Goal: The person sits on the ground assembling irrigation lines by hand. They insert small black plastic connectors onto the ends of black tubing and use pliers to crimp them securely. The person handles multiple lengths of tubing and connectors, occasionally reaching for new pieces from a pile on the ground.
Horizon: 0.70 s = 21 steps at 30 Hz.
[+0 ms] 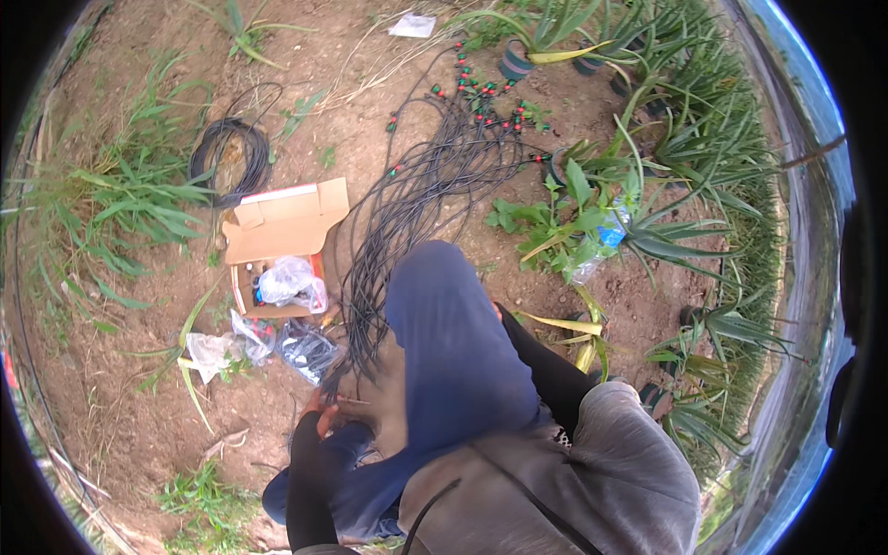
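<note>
Black thin tubing point(368, 268) is the main mess here, a long loose bundle running over the bare soil point(314, 139) from the near middle to the far side, where a bunch of red-and-green fittings point(487, 90) sits on the ends. My left hand point(324, 412) is down low at the near end of that bundle, right by it, but the fingers are too small and blurry, so I can't tell if that grip is pinching a tube or just spread. Right hand point(498, 313) is mostly hidden behind the raised knee point(453, 324), so no clue on that grip either. Just left of the bundle there's an opened cardboard box point(282, 228) with a clear plastic bag point(291, 280) in it, plus a bag of dark parts point(310, 351) nearer in. Farther left lies a black coil point(202, 168), and spiky potted plants point(694, 139) crowd the right side.
</note>
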Each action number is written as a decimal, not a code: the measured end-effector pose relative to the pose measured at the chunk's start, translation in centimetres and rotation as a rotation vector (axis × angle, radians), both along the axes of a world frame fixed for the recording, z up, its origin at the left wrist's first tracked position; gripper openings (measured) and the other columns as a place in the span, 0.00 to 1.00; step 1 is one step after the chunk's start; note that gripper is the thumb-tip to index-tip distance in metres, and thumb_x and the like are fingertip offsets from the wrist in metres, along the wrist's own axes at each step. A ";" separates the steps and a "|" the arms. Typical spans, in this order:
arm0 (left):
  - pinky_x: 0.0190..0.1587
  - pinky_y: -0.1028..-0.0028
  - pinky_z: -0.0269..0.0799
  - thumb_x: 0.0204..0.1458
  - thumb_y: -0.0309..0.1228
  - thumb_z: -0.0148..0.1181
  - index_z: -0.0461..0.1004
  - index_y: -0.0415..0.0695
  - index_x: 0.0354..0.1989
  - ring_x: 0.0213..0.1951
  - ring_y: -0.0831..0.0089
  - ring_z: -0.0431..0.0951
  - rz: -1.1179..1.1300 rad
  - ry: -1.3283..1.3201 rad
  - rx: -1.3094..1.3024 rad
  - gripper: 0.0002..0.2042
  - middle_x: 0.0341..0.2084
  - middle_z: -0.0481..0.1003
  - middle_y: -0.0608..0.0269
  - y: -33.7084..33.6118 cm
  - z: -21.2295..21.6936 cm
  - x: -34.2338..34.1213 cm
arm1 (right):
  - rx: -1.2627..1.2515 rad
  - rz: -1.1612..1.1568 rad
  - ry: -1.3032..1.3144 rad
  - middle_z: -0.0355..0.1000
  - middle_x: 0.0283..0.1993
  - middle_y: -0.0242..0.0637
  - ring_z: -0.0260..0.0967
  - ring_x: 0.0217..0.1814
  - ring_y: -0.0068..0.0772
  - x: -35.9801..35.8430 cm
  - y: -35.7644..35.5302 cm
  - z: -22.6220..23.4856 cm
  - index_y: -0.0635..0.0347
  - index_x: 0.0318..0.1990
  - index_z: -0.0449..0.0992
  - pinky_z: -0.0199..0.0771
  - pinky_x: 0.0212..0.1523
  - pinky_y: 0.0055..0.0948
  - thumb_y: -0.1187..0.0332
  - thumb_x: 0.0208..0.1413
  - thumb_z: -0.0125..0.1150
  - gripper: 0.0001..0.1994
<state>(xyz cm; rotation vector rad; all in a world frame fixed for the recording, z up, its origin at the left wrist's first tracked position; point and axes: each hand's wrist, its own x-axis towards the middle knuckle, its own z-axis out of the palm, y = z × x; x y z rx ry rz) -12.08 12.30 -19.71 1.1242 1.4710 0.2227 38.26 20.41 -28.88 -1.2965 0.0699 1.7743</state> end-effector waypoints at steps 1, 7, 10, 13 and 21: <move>0.45 0.69 0.73 0.49 0.27 0.60 0.50 0.40 0.69 0.39 0.65 0.78 -0.034 0.153 -0.059 0.37 0.36 0.77 0.46 0.0 1.3 -1.2 | 0.000 0.005 0.044 0.70 0.37 0.35 0.70 0.35 0.27 -0.5 -0.1 2.6 0.53 0.56 0.62 0.72 0.34 0.28 0.74 0.54 0.60 0.22; 0.38 0.70 0.73 0.50 0.33 0.60 0.56 0.39 0.66 0.33 0.68 0.78 0.011 0.186 0.233 0.34 0.29 0.77 0.52 1.2 2.8 -3.7 | 0.294 -0.099 -0.003 0.70 0.41 0.36 0.71 0.40 0.26 1.5 0.3 18.5 0.51 0.66 0.57 0.73 0.38 0.28 0.77 0.56 0.57 0.30; 0.37 0.72 0.72 0.52 0.33 0.59 0.57 0.38 0.65 0.32 0.71 0.76 0.053 0.113 0.306 0.32 0.30 0.77 0.53 2.4 2.6 -1.8 | 0.557 -0.038 -0.394 0.69 0.43 0.34 0.70 0.44 0.27 1.8 0.9 23.2 0.53 0.68 0.55 0.71 0.42 0.26 0.75 0.55 0.58 0.32; 0.39 0.72 0.71 0.55 0.34 0.58 0.63 0.38 0.61 0.35 0.72 0.76 0.120 -0.021 0.487 0.26 0.35 0.77 0.55 4.3 7.8 4.1 | 0.764 -0.025 -0.924 0.69 0.49 0.38 0.68 0.52 0.32 0.1 0.9 23.8 0.57 0.67 0.55 0.67 0.51 0.27 0.69 0.55 0.59 0.32; 0.57 0.61 0.63 0.55 0.44 0.55 0.66 0.33 0.58 0.53 0.59 0.71 0.060 -0.067 1.431 0.29 0.50 0.71 0.45 3.6 38.9 13.5 | 0.731 0.128 -1.480 0.66 0.47 0.45 0.62 0.53 0.50 -4.1 -1.5 27.6 0.50 0.59 0.65 0.64 0.54 0.41 0.68 0.51 0.60 0.25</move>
